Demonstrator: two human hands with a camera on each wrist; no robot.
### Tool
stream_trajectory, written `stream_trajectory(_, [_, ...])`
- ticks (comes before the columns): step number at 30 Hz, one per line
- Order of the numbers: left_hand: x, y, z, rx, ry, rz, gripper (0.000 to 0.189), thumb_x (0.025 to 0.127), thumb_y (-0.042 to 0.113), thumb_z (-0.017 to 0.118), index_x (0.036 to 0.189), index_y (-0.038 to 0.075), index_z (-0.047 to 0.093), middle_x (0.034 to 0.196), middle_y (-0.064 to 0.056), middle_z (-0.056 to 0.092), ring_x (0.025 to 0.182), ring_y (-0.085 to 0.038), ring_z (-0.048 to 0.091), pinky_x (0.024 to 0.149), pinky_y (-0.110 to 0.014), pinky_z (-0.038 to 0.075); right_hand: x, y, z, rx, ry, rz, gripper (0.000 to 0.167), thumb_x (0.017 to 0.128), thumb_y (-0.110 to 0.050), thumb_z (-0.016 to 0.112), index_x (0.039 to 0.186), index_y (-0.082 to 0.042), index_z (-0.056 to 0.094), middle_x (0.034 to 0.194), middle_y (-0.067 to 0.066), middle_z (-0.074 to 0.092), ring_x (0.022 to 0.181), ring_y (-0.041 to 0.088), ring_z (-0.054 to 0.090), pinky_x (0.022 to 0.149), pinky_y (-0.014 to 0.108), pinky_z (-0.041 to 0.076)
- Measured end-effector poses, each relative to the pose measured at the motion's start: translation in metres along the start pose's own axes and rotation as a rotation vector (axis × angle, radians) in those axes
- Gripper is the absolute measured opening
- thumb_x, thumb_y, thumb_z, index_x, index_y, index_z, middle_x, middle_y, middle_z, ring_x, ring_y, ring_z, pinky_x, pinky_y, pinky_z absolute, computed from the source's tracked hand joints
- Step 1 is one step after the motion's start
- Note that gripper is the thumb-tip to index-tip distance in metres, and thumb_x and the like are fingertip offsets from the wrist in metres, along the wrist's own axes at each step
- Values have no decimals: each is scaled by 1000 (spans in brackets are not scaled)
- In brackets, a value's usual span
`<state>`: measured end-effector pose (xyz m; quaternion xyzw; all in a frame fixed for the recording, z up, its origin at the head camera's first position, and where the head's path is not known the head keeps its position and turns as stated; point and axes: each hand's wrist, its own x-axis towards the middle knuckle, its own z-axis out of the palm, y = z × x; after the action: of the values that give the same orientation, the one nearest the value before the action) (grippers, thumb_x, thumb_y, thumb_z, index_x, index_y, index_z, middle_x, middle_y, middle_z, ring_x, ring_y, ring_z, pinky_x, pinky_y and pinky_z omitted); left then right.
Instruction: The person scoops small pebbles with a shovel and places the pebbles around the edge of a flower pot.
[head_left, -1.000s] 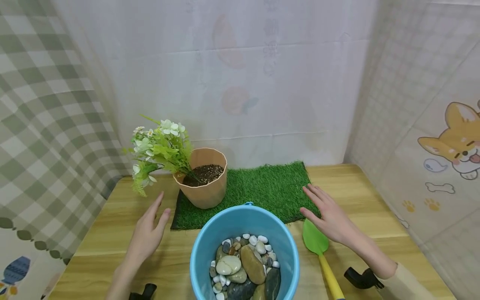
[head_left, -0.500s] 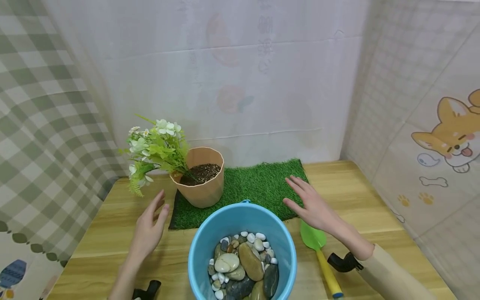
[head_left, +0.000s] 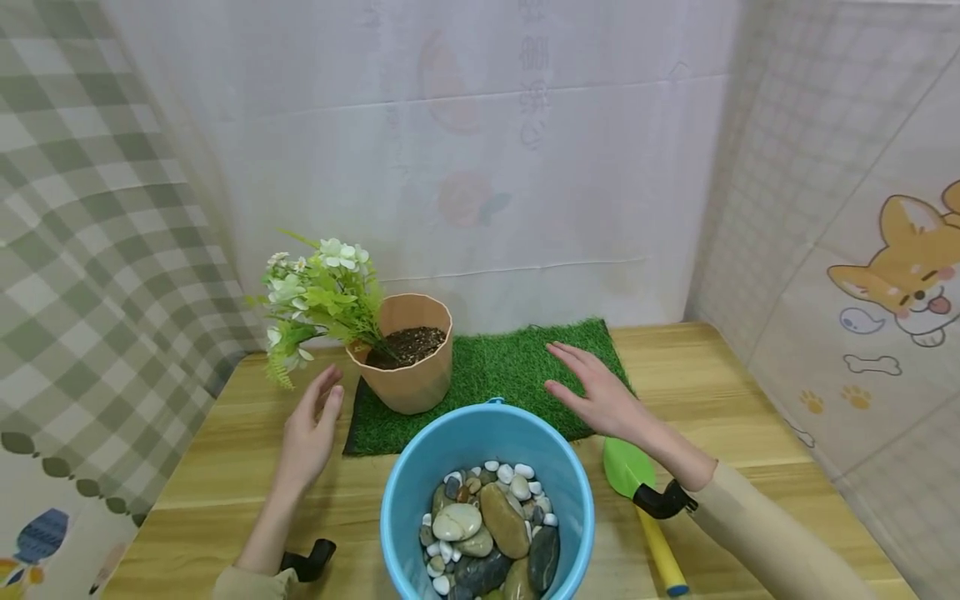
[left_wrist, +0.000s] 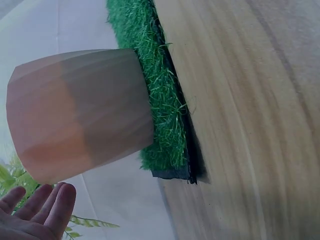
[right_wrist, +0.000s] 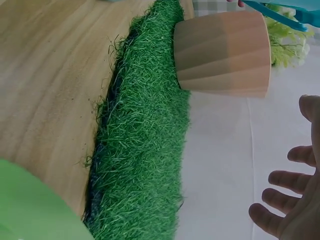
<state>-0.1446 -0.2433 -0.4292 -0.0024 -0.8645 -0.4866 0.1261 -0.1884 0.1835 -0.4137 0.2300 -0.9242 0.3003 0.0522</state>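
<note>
My left hand [head_left: 309, 437] holds nothing and is beside the peach flower pot [head_left: 411, 387], fingers loosely extended toward it. In the left wrist view its fingertips are right by the pot's rim. Dark soil [head_left: 416, 342] fills the pot, and a bunch of artificial white flowers [head_left: 322, 292] leans out of it to the left. My right hand [head_left: 600, 400] is empty too, fingers spread, over the right part of the green turf mat [head_left: 510, 367]. Between my forearms stands a light-blue bucket [head_left: 487, 433] with large smooth stones [head_left: 504, 521] and small white pebbles inside.
A toy shovel with a green blade [head_left: 626, 467] and yellow handle lies right of the bucket, partly under my right wrist's black camera mount [head_left: 663, 500]. The wooden table [head_left: 675, 367] backs onto a white cloth [head_left: 570, 208]. Checked and printed cloths hang at the sides.
My right hand has moved left and slightly forward, from beside the mat to over it. My left hand has come a little closer to the pot.
</note>
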Motion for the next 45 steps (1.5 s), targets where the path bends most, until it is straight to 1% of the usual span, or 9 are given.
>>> stream_trajectory(3, [5,1,2,-65,-7,-28,58,115,37,39,165,9,33,166,-19,43,144,-33,51,93,0,45,7,-2,0,13,-6,-13,64,108,-39,58,163,-12,39,168,19,40,154,45,39,122,70,35])
stream_trajectory(6, [9,0,3,-129,-9,-48,59,115,36,38,165,6,31,166,-22,42,131,-6,57,88,-2,49,14,-4,2,36,-18,-7,64,107,-38,58,163,-12,40,168,19,40,154,45,39,122,69,36])
stream_trajectory(9, [13,-1,3,-151,-16,-63,60,115,37,38,166,5,29,165,-23,42,115,19,49,88,-5,52,21,-5,5,60,-33,-2,64,108,-39,58,163,-12,40,168,18,40,155,45,39,122,68,37])
stream_trajectory(11, [15,-1,2,-173,-23,-77,62,115,37,37,166,4,27,166,-24,41,112,24,47,87,-5,52,27,-7,7,70,-43,-7,64,107,-39,58,163,-12,40,168,18,41,155,44,40,123,67,36])
stream_trajectory(15, [22,-1,2,-211,-31,-122,65,115,39,37,167,4,22,168,-23,37,115,18,50,86,-6,53,37,-9,9,72,-61,-28,65,107,-39,59,162,-11,40,167,19,42,154,43,40,123,66,37])
stream_trajectory(18, [27,0,3,-221,-38,-146,66,114,42,36,169,8,19,170,-21,35,131,-2,53,87,-7,53,44,-11,10,71,-80,-36,65,107,-40,58,163,-11,40,167,19,42,155,42,40,123,66,37])
stream_trajectory(23, [35,4,8,-238,-51,-162,66,114,43,35,170,12,16,173,-17,30,150,-34,43,86,-6,51,57,-18,10,75,-121,-37,65,108,-41,57,164,-14,38,167,16,43,155,40,41,124,63,37])
stream_trajectory(38, [61,8,12,-210,-84,-197,71,113,49,34,171,18,9,178,-9,20,162,-33,29,85,-4,49,105,-28,9,66,-217,-42,64,109,-43,53,165,-16,35,170,11,40,159,34,37,129,56,34])
stream_trajectory(45, [60,3,6,-213,-90,-239,72,113,48,33,171,17,6,178,-11,16,162,-35,28,82,-1,47,128,-42,16,49,-244,-61,66,109,-46,53,165,-17,36,170,11,41,159,33,37,130,53,33])
